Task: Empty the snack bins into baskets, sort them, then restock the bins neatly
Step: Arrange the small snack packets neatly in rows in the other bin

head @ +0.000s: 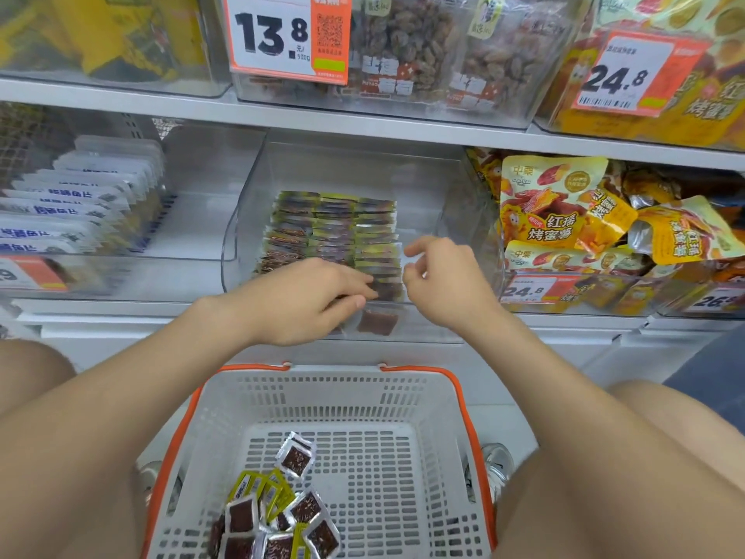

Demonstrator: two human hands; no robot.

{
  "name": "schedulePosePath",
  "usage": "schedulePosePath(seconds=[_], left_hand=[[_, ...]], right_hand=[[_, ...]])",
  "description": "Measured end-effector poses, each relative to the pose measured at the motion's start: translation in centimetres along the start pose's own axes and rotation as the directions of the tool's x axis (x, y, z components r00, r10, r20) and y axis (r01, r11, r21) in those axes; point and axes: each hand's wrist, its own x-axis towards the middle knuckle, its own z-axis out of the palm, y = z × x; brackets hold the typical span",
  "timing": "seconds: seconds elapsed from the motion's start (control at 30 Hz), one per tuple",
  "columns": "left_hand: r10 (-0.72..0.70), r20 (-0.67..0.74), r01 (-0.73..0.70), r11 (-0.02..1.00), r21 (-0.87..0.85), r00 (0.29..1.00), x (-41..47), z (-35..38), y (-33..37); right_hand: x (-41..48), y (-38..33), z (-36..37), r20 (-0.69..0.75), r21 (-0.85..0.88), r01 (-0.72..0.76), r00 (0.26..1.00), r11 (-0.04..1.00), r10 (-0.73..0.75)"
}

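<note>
A clear plastic bin (pixel 242 219) on the lower shelf holds three neat rows of small snack packets (pixel 334 232), yellow-green and dark brown. My left hand (pixel 306 300) reaches over the bin's front edge, its fingertips pinched on a dark packet at the front of the rows. Beside it, my right hand (pixel 439 276) hovers at the right end of the rows with fingers curled apart, holding nothing. Below, a white basket with orange handles (pixel 455 381) holds several loose packets (pixel 278 510) in its near left corner.
A bin of white packets (pixel 80 195) stands to the left, a bin of yellow sweet-potato bags (pixel 584 219) to the right. Upper shelf bins carry price tags 13.8 (pixel 274 34) and 24.8 (pixel 621 78). My knees flank the basket.
</note>
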Motion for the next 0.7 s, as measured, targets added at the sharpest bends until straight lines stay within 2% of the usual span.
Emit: schedulePosePath(seconds=[0.07,0.13,0.2,0.3,0.37,0.43,0.47,0.5,0.53,0.57,0.6,0.63,0.7], left_hand=[[0.008,-0.056,-0.003,0.997,0.076,0.998,-0.7,0.1,0.1],[-0.033,-0.036,0.036,0.996,0.076,0.999,-1.1,0.4,0.2],[-0.05,-0.124,0.057,0.997,0.054,0.991,-1.7,1.0,0.5],[0.07,-0.438,-0.015,0.992,0.129,0.896,-3.7,2.2,1.8],[0.151,-0.472,-0.022,0.963,0.267,0.868,-5.1,3.8,2.3],[0.171,-0.347,-0.033,0.929,0.368,0.922,-6.2,6.6,1.9],[0.171,-0.236,-0.07,0.921,0.383,0.957,-6.6,8.4,1.5],[0.161,-0.09,-0.114,0.912,0.393,0.983,-6.8,10.5,1.1],[0.118,0.076,-0.139,0.904,0.405,0.99,-7.0,12.3,0.8],[0.028,0.233,-0.121,0.911,0.395,0.972,-7.1,14.3,0.3],[-0.084,0.369,-0.056,0.934,0.353,0.925,-7.3,16.4,-0.3],[-0.171,0.474,0.03,0.956,0.292,0.864,-7.6,18.6,-1.2],[-0.255,0.624,0.172,0.966,0.191,0.738,-8.5,22.7,-3.4]], right_hand=[[-2.8,-0.9,-0.3,-0.134,0.084,0.149,0.981,0.985,-0.137],[-5.6,-1.5,-0.4,-0.107,0.19,0.225,0.972,0.956,-0.208],[-7.7,-1.6,0.1,-0.026,0.215,0.255,0.967,0.943,-0.255],[-9.8,-1.4,2.3,0.233,0.207,0.243,0.928,0.948,-0.289],[-10.2,-0.8,4.8,0.51,0.107,0.241,0.819,0.965,-0.261],[-10.0,0.0,8.0,0.753,0.01,0.231,0.638,0.973,-0.159],[-9.7,0.4,9.8,0.818,-0.024,0.214,0.566,0.977,-0.104],[-9.4,1.0,11.8,0.846,-0.05,0.193,0.529,0.98,-0.061],[-9.1,1.4,13.7,0.851,-0.082,0.176,0.525,0.981,-0.023],[-8.9,1.9,15.5,0.848,-0.112,0.161,0.529,0.981,0.009],[-8.8,2.4,17.4,0.847,-0.134,0.139,0.531,0.981,0.04],[-8.8,2.9,19.1,0.842,-0.146,0.111,0.536,0.983,0.065],[-9.1,4.0,22.6,0.835,-0.159,0.051,0.54,0.986,0.107]])
